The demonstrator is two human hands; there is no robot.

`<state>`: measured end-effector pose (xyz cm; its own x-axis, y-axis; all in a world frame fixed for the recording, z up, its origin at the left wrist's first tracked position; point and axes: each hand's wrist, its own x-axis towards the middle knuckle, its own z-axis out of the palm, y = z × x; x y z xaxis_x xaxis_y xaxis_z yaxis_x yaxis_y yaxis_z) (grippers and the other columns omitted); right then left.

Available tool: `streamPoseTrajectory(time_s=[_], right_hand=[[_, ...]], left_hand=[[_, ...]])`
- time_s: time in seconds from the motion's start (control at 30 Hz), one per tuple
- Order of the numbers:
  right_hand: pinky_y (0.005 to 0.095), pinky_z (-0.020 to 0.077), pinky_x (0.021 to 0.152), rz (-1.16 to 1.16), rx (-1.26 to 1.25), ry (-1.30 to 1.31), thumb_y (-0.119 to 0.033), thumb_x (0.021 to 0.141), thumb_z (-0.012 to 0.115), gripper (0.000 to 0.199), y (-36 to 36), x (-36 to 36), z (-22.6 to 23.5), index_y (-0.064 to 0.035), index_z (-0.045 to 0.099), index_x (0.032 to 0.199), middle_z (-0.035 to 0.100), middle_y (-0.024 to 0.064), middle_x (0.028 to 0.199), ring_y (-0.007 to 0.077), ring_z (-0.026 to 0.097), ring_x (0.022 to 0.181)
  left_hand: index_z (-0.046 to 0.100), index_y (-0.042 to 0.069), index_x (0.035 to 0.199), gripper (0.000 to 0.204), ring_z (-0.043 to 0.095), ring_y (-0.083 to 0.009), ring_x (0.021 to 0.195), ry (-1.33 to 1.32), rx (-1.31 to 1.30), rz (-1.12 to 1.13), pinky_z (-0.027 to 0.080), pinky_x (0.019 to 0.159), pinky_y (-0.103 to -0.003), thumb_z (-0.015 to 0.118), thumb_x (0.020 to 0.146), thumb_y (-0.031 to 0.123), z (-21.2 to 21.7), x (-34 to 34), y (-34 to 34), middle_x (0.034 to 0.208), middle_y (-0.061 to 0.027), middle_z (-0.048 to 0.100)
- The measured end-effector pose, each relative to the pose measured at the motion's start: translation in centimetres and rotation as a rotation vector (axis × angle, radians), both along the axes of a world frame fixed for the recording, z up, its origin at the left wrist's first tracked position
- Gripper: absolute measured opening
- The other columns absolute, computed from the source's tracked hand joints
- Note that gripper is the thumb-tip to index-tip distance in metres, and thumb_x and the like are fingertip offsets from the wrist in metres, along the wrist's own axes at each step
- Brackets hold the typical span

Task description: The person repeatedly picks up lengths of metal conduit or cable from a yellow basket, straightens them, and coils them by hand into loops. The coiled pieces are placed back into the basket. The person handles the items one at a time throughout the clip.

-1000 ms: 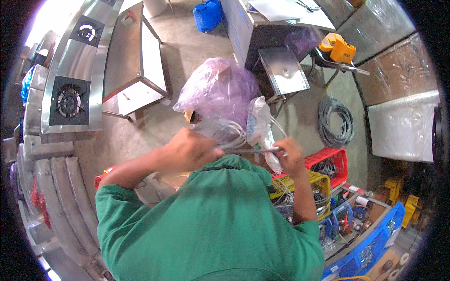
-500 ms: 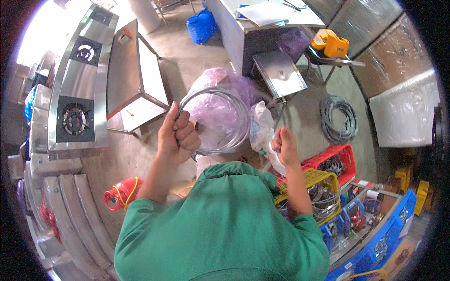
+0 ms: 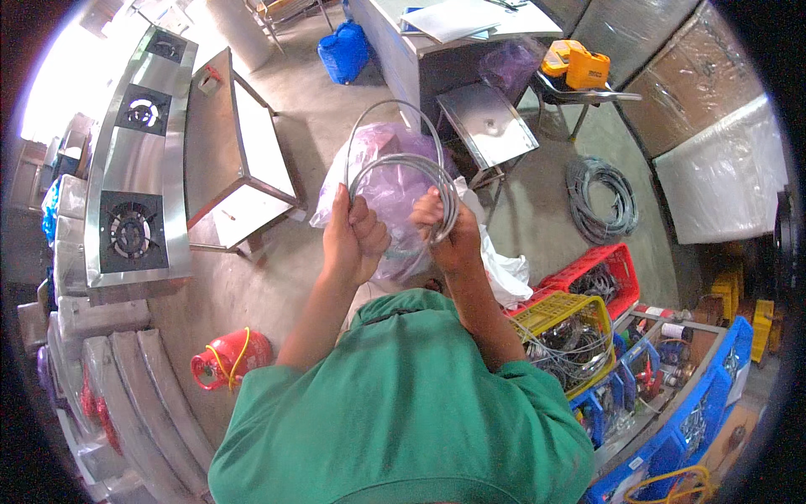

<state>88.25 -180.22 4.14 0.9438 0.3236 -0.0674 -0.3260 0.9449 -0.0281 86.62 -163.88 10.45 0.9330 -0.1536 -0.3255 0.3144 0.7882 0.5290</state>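
A coil of thin grey cable or tubing (image 3: 393, 159) is held up in front of me, with one larger loop rising above the tighter turns. My left hand (image 3: 357, 235) is closed around its left side. On its right side, where the strands bunch together, my right hand (image 3: 449, 228) grips the turns with bent fingers. Behind the coil, a translucent purple plastic bag (image 3: 336, 197) sits on the floor. A white plastic bag (image 3: 504, 273) lies just beyond my right forearm.
Right: a yellow basket (image 3: 606, 315) of coiled wires, a red crate (image 3: 625, 277), blue bins (image 3: 684, 437) of fittings, and another grey coil (image 3: 579, 202) on the floor. Left: a red gas cylinder (image 3: 256, 349), a steel stove counter (image 3: 134, 189), a low metal table (image 3: 220, 143). A desk (image 3: 382, 55) stands ahead.
My right hand has come left from well apart and now grips the coil's right side. A larger loop now stands up above the turns. My left hand has shifted slightly right.
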Motion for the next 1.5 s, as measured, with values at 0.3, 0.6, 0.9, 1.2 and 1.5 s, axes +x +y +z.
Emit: streamPoseTrajectory(time_s=[0.3, 0.6, 0.9, 1.2, 1.5], right_hand=[[0.0459, 0.0439, 0.103, 0.045, -0.610, -0.444, -0.021, 0.098, 0.055, 0.018, 1.4, -1.6, -2.1, -0.0055, 0.057, 0.109, 0.060, 0.0145, 0.105, 0.0274, 0.054, 0.119], [0.0263, 0.0515, 0.068, 0.560, -0.862, -0.057, -0.013, 0.095, 0.058, 0.030, -3.8, -2.2, -1.5, -0.0055, 0.056, 0.124, 0.058, 0.0026, 0.083, 0.0137, 0.060, 0.079], [0.0430, 0.0498, 0.067, -0.454, -2.485, -0.592, -0.021, 0.097, 0.058, 0.016, -17.4, -5.2, -1.8, -0.0067, 0.061, 0.104, 0.064, 0.0163, 0.087, 0.0327, 0.064, 0.081], [0.0411, 0.0482, 0.060, -0.556, -2.111, -0.246, -0.036, 0.100, 0.051, 0.034, -10.5, -2.2, -3.5, -0.0042, 0.060, 0.091, 0.053, 0.0108, 0.074, 0.0316, 0.057, 0.063], [0.0283, 0.0450, 0.068, -0.282, -0.275, 0.009, -0.026, 0.103, 0.048, 0.020, -2.0, 0.6, -2.5, -0.0086, 0.057, 0.098, 0.050, -0.0032, 0.071, 0.0115, 0.052, 0.066]], left_hand=[[0.034, 0.014, 0.066, 0.051, 0.023, -0.0105, 0.041, -0.133, 0.259, 0.205, 0.018, 0.040, -0.030, 0.041, 0.103, 0.049, -1.8, 2.1, -1.1, 0.051, 0.0029, 0.025], [0.031, 0.016, 0.063, 0.053, 0.020, -0.0103, 0.043, -0.107, 0.323, 0.246, 0.017, 0.041, -0.030, 0.042, 0.103, 0.049, -3.1, 3.1, 0.7, 0.052, 0.0043, 0.024], [0.032, 0.021, 0.061, 0.049, 0.015, -0.0080, 0.038, -0.073, 0.115, 0.084, 0.013, 0.036, -0.027, 0.043, 0.103, 0.045, 2.2, 3.3, 8.9, 0.047, 0.0076, 0.019], [0.030, 0.019, 0.063, 0.052, 0.014, -0.0089, 0.040, -0.263, -0.493, -0.214, 0.013, 0.040, -0.028, 0.031, 0.104, 0.051, 4.0, 0.8, 2.7, 0.049, 0.0074, 0.018], [0.030, 0.019, 0.063, 0.052, 0.012, -0.0088, 0.040, -0.219, -0.334, -0.165, 0.013, 0.040, -0.029, 0.030, 0.105, 0.050, 2.8, 0.1, -0.3, 0.049, 0.0071, 0.018]])
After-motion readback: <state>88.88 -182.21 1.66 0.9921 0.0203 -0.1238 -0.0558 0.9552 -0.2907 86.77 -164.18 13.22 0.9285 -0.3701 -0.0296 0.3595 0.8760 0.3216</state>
